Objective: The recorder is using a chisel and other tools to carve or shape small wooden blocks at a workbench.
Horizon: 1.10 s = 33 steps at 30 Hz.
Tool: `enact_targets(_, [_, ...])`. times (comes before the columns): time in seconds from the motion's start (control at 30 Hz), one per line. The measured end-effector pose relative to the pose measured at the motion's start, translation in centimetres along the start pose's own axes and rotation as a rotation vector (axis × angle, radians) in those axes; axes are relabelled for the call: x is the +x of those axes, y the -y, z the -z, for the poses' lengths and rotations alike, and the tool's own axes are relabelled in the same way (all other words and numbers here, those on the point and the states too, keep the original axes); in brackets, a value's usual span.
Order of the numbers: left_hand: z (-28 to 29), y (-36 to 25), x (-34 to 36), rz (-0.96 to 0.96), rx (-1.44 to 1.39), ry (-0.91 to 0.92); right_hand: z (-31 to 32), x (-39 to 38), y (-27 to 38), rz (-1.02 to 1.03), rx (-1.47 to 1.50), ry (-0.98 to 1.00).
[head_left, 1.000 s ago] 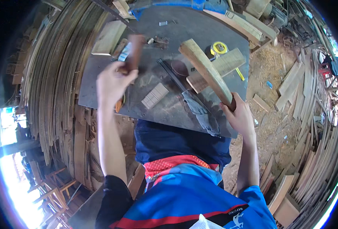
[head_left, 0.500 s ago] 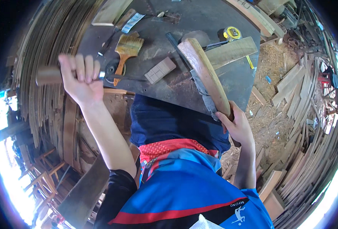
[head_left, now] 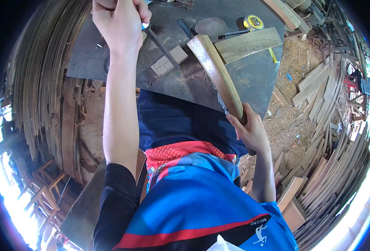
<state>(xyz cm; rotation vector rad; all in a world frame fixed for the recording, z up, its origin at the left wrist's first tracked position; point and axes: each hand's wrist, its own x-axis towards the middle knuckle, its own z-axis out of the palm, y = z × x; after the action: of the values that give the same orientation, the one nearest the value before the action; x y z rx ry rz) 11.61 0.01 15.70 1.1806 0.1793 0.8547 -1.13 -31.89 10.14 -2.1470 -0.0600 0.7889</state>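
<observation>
My left hand (head_left: 120,25), at the upper left, is closed round the thick wooden handle of a tool with a long, narrow dark blade (head_left: 157,43). Whether it is a chisel or a file I cannot tell. The blade's far end passes over a light brown block (head_left: 161,67) with grooved lines; contact is unclear. My right hand (head_left: 251,130) grips the near end of a curved wooden piece (head_left: 216,71), which slants away to the left over the tabletop. A bit of grey cloth (head_left: 221,103) shows under the wood's left edge.
The dark tabletop (head_left: 86,62) has an edge close to my waist. On it lie a flat curved board (head_left: 251,45), a yellow tape measure (head_left: 253,22) and a dark bar (head_left: 185,27). Stacked planks stand left; wood scraps (head_left: 314,90) and chips cover the floor right.
My left hand has swung up and right with the tool, and its blade now crosses the grooved block. My right hand and the curved wood have shifted slightly up and left in view.
</observation>
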Motion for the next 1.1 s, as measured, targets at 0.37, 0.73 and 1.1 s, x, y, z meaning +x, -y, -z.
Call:
enact_targets(0.37, [0.2, 2.7, 1.2, -0.137, 0.050, 0.071, -0.3, 0.3, -1.6, 0.096, -0.030, -0.036])
enact_targets(0.73, [1.3, 3.6, 1.4, -0.106, 0.114, -0.076, -0.3, 0.5, -1.3, 0.091, -0.061, -0.017])
enact_targets(1.1, [3.4, 2.9, 1.7, -0.169, 0.172, -0.132, -0.5, 0.8, -1.6, 0.100, -0.082, -0.029])
